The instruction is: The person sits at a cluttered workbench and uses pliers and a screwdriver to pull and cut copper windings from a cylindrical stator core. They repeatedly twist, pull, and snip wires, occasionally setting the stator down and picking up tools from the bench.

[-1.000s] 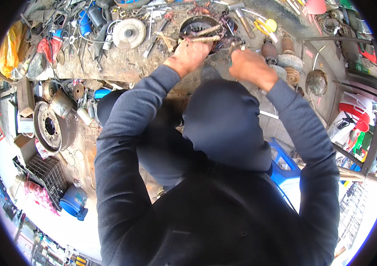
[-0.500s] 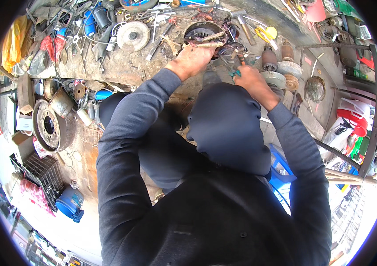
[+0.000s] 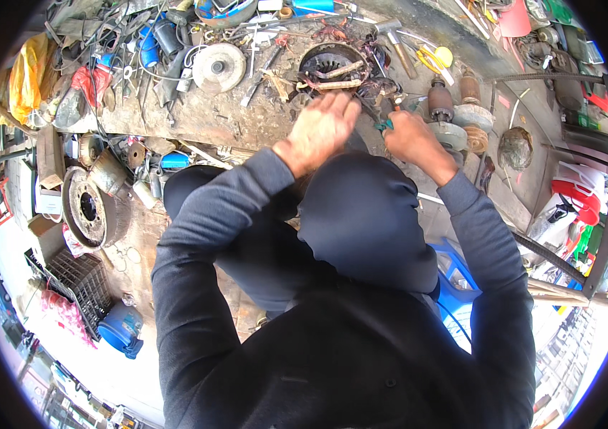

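My left hand (image 3: 324, 129) is just in front of a round, dark motor stator (image 3: 304, 66), apart from it. Its fingers are stretched out, and nothing shows in them. Pale bundles of winding (image 3: 339, 84) stick up and bend across the stator's near rim. To the right, my right hand (image 3: 418, 141) is closed around a small tool with a teal part (image 3: 384, 125); the fist hides most of it, so its kind is unclear. Dark, tangled wire scraps (image 3: 379, 87) lie between the stator and my right hand.
A hammer (image 3: 398, 48) and yellow-handled pliers (image 3: 429, 61) lie beyond my right hand. Motor armatures (image 3: 440, 100) stand to its right. A grinding disc (image 3: 218, 68) lies left of the stator. A wheel rim (image 3: 78, 207) stands lower left, and a blue stool (image 3: 454, 275) is beside my leg.
My left hand has drawn back from the stator's winding toward me, and its fingers have straightened. My right hand remains closed on the tool, slightly nearer me. The view has shifted a little.
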